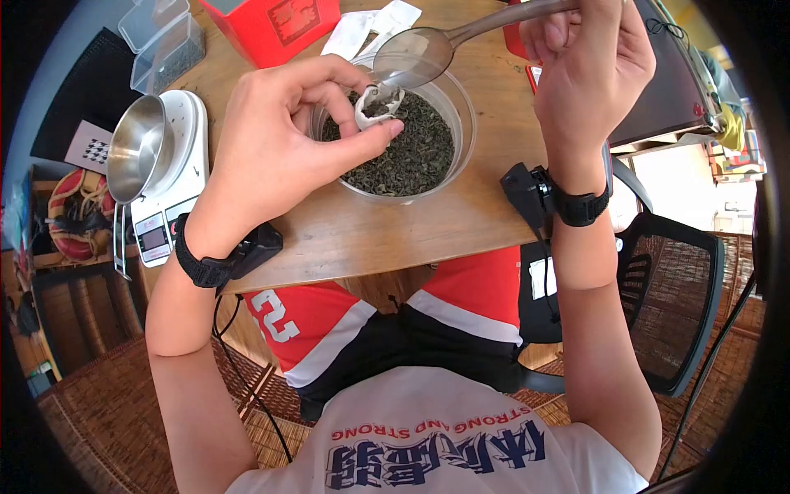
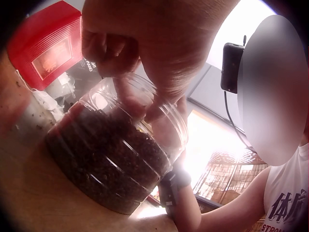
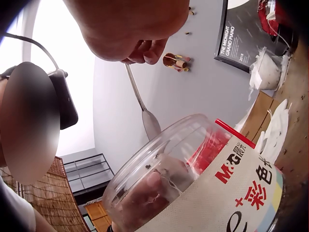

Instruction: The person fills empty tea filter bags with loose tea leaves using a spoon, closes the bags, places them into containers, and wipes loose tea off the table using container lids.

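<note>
A round clear tub (image 1: 461, 156) holds dark dried leaves (image 1: 415, 152). Over its left part, my left hand (image 1: 288, 132) pinches a small white pouch (image 1: 368, 115) between fingers and thumb, its mouth open with leaves inside. My right hand (image 1: 588, 74) grips the handle of a translucent spoon (image 1: 414, 58), whose bowl is just above the pouch and the tub's far rim. In the right wrist view the spoon (image 3: 151, 124) slants down to the tub's rim (image 3: 193, 121). The left wrist view shows my left hand (image 2: 145, 43) reaching into the tub (image 2: 111, 159).
A white scale (image 1: 185, 148) with a metal pan (image 1: 137, 148) stands at the left. Behind it is a clear plastic box (image 1: 169, 53). A red box (image 1: 271, 29) and white pouches (image 1: 370, 29) lie beyond the tub. A dark case (image 1: 666, 82) is at the right.
</note>
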A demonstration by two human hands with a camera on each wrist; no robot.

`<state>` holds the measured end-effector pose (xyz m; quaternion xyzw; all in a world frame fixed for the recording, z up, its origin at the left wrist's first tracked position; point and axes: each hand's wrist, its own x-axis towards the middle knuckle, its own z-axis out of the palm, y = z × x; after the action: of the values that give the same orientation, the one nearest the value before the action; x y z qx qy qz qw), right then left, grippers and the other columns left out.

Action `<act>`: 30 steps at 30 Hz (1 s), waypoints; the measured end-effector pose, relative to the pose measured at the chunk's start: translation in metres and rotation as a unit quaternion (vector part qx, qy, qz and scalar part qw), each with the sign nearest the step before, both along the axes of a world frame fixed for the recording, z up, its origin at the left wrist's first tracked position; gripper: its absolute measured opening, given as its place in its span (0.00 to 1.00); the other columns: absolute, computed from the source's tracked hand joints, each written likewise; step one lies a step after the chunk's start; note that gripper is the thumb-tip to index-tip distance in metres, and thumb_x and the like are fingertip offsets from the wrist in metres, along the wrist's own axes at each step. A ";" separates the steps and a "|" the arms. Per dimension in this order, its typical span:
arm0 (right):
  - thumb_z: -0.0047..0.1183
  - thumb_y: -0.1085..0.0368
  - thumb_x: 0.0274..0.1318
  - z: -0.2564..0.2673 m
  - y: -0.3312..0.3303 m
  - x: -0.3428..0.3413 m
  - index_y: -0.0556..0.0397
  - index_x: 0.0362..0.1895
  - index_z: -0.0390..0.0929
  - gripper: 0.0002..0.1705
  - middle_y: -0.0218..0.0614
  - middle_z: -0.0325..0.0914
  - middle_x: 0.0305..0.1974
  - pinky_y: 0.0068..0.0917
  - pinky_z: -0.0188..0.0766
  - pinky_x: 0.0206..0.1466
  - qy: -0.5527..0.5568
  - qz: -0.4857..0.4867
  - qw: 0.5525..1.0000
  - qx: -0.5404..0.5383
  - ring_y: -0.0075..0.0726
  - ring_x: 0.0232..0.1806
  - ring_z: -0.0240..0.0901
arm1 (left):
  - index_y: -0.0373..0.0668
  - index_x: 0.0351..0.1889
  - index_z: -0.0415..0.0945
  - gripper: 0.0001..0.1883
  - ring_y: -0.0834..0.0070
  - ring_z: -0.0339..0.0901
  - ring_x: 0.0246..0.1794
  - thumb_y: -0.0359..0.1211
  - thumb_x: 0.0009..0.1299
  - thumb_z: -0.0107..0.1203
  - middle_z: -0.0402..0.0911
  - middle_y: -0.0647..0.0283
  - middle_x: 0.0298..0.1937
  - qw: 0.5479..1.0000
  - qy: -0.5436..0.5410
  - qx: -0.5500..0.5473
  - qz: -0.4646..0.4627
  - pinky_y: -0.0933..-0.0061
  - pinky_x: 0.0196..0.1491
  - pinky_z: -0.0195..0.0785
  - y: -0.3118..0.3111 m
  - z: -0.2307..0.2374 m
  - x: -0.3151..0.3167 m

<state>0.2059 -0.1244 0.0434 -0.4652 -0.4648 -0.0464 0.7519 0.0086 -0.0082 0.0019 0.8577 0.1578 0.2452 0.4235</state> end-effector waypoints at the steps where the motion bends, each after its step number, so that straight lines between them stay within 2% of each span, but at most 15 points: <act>1: 0.46 0.51 0.79 -0.001 0.000 -0.001 0.52 0.29 0.75 0.25 0.20 0.61 0.12 0.15 0.47 0.15 -0.004 -0.029 1.000 -0.001 0.11 0.10 0.52 | 0.36 0.45 0.82 0.16 0.98 0.56 0.21 0.28 0.61 0.74 0.76 0.79 0.24 1.000 -0.003 -0.003 -0.001 0.87 0.24 0.41 0.000 0.000 0.000; 5: 0.44 0.50 0.80 -0.004 0.001 0.001 0.53 0.29 0.75 0.26 0.22 0.64 0.14 0.14 0.48 0.16 -0.041 -0.019 0.998 0.043 0.12 0.12 0.53 | 0.35 0.45 0.82 0.16 0.98 0.56 0.21 0.28 0.61 0.74 0.76 0.79 0.24 1.000 0.005 0.014 0.005 0.86 0.24 0.41 0.001 0.000 0.000; 7: 0.42 0.49 0.81 -0.005 -0.002 0.005 0.53 0.29 0.74 0.27 0.23 0.66 0.16 0.14 0.49 0.17 -0.065 0.066 0.996 0.001 0.12 0.14 0.54 | 0.35 0.44 0.82 0.16 0.98 0.55 0.21 0.28 0.61 0.74 0.76 0.79 0.24 1.000 -0.015 -0.004 0.002 0.86 0.24 0.41 -0.001 -0.002 0.000; 14: 0.41 0.48 0.81 -0.010 0.003 0.011 0.53 0.30 0.74 0.28 0.22 0.65 0.16 0.15 0.48 0.19 -0.096 0.039 0.994 0.022 0.11 0.15 0.53 | 0.34 0.44 0.82 0.16 0.97 0.55 0.21 0.28 0.61 0.74 0.76 0.79 0.24 1.000 -0.018 -0.008 -0.005 0.86 0.24 0.41 -0.001 0.000 -0.001; 16: 0.41 0.49 0.81 -0.010 0.007 0.011 0.53 0.29 0.74 0.27 0.22 0.65 0.17 0.15 0.46 0.19 -0.198 -0.004 0.979 0.042 0.11 0.15 0.52 | 0.35 0.44 0.83 0.16 0.98 0.55 0.21 0.29 0.61 0.74 0.77 0.79 0.23 1.000 0.006 0.018 0.003 0.85 0.24 0.40 0.001 0.001 -0.001; 17: 0.41 0.49 0.81 -0.004 0.003 0.009 0.53 0.29 0.74 0.27 0.22 0.65 0.17 0.15 0.46 0.19 -0.199 -0.003 0.979 0.042 0.11 0.15 0.52 | 0.35 0.44 0.83 0.16 0.98 0.55 0.21 0.29 0.61 0.74 0.77 0.79 0.23 1.000 0.005 0.018 0.003 0.85 0.24 0.40 0.000 0.001 0.000; 19: 0.41 0.49 0.81 0.012 -0.010 0.002 0.54 0.29 0.74 0.28 0.22 0.64 0.17 0.15 0.47 0.20 -0.041 0.068 0.997 -0.013 0.11 0.16 0.52 | 0.35 0.44 0.83 0.14 0.98 0.54 0.21 0.29 0.62 0.73 0.76 0.80 0.23 1.000 -0.009 -0.020 -0.008 0.85 0.24 0.40 -0.002 0.001 0.001; 20: 0.45 0.53 0.80 0.004 -0.012 0.031 0.56 0.30 0.76 0.25 0.22 0.67 0.19 0.15 0.53 0.23 -0.098 0.137 0.985 -0.025 0.12 0.19 0.57 | 0.35 0.44 0.83 0.14 0.98 0.54 0.21 0.29 0.62 0.73 0.76 0.80 0.23 1.000 -0.008 -0.020 -0.007 0.85 0.24 0.40 -0.001 0.001 0.000; 21: 0.45 0.53 0.80 -0.006 -0.005 0.027 0.56 0.30 0.76 0.25 0.22 0.67 0.19 0.15 0.53 0.23 -0.097 0.136 0.986 -0.026 0.12 0.19 0.57 | 0.36 0.43 0.83 0.14 0.98 0.54 0.20 0.29 0.63 0.73 0.76 0.80 0.23 1.000 0.000 -0.008 -0.005 0.85 0.24 0.40 0.000 0.001 -0.001; 23: 0.49 0.60 0.78 -0.017 0.014 0.013 0.58 0.32 0.79 0.20 0.21 0.70 0.21 0.16 0.57 0.26 -0.140 -0.046 0.988 -0.047 0.12 0.22 0.62 | 0.36 0.43 0.83 0.13 0.98 0.54 0.20 0.29 0.63 0.73 0.77 0.80 0.23 1.000 0.006 0.006 -0.004 0.85 0.24 0.39 0.000 0.001 0.001; 24: 0.51 0.65 0.75 -0.015 0.012 0.019 0.59 0.32 0.80 0.16 0.21 0.72 0.23 0.17 0.58 0.28 -0.141 0.074 0.979 -0.127 0.12 0.25 0.64 | 0.36 0.43 0.83 0.13 0.98 0.54 0.21 0.29 0.63 0.73 0.77 0.81 0.23 1.000 0.005 0.004 -0.005 0.85 0.24 0.40 -0.001 0.001 0.001; 25: 0.51 0.65 0.75 -0.015 0.012 0.019 0.59 0.32 0.80 0.16 0.21 0.72 0.23 0.17 0.58 0.28 -0.141 0.074 0.979 -0.126 0.12 0.25 0.64 | 0.36 0.42 0.83 0.13 0.99 0.54 0.21 0.29 0.63 0.72 0.77 0.81 0.23 1.000 0.003 0.003 -0.004 0.85 0.24 0.40 -0.001 0.002 0.000; 27: 0.53 0.64 0.75 -0.017 0.010 0.013 0.59 0.29 0.78 0.17 0.21 0.69 0.22 0.18 0.58 0.29 -0.148 0.122 0.945 -0.264 0.12 0.26 0.61 | 0.36 0.42 0.83 0.12 0.99 0.55 0.21 0.29 0.64 0.72 0.78 0.80 0.24 1.000 0.011 0.007 -0.003 0.85 0.24 0.40 0.000 0.001 -0.001; 28: 0.53 0.61 0.75 -0.019 0.012 0.010 0.58 0.28 0.77 0.19 0.20 0.68 0.22 0.18 0.57 0.29 -0.088 0.149 0.944 -0.279 0.13 0.26 0.59 | 0.36 0.42 0.83 0.12 0.99 0.56 0.21 0.28 0.64 0.71 0.79 0.80 0.24 1.000 0.018 0.013 0.000 0.85 0.24 0.41 0.001 0.002 0.000; 30: 0.52 0.60 0.76 -0.023 0.015 0.015 0.58 0.28 0.77 0.20 0.20 0.67 0.22 0.18 0.56 0.29 -0.089 0.150 0.943 -0.283 0.12 0.26 0.59 | 0.37 0.42 0.83 0.11 0.98 0.57 0.21 0.28 0.65 0.70 0.81 0.79 0.24 1.000 0.017 0.015 -0.003 0.85 0.24 0.42 0.002 0.000 0.000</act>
<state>0.2210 -0.1098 0.0204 -0.5779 -0.5880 0.1588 0.5433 0.0086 -0.0062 0.0024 0.8686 0.1590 0.2315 0.4082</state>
